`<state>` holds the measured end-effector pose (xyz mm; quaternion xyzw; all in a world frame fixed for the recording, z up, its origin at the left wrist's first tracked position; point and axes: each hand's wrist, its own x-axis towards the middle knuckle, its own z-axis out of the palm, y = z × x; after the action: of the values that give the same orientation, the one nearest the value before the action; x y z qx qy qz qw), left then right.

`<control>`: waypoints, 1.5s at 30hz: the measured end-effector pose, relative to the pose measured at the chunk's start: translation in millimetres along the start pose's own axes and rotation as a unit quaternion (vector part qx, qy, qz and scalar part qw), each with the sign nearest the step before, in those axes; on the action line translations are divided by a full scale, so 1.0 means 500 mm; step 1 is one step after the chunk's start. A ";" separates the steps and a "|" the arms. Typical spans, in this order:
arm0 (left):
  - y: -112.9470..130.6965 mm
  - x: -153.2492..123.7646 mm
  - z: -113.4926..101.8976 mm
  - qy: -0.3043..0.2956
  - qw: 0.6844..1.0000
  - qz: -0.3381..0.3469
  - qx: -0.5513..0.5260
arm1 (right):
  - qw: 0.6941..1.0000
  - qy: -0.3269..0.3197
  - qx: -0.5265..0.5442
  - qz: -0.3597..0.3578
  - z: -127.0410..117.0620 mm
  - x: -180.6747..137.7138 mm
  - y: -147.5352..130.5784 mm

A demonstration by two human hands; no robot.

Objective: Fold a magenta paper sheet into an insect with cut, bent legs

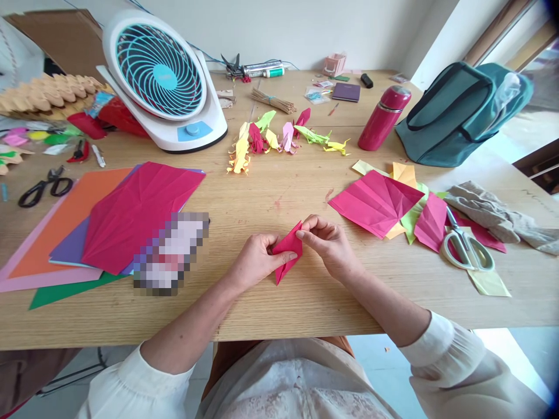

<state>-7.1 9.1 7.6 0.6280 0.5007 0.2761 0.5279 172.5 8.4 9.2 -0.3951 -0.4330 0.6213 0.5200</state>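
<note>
Both hands work at the worktop [279, 314] near edge: left hand [255, 259] pinches the folded pink paper [288, 251] from 9 o'clock, steadying it. Right hand [329, 244] grips its top corner from 3 o'clock, pressing a crease. Scissors [465, 247] lie at 3 o'clock, within reach.

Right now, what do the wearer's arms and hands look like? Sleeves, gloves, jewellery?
Both hands are bare: the left hand and right hand show no gloves, and no rings or watch that I can make out. Forearms are uncovered. Loose white fabric sleeves are pushed back, with gathered cuffs: the left sleeve cuff and the right sleeve cuff. No markings visible on them.
</note>
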 end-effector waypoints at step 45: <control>-0.005 0.001 0.006 -0.059 0.997 0.005 -0.056 | 0.992 -0.017 -0.118 -0.040 -0.015 0.014 -0.020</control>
<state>-5.3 8.1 4.1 0.6150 0.4496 0.2686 0.5894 181.5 16.9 15.9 -0.4255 -0.5272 0.5515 0.4866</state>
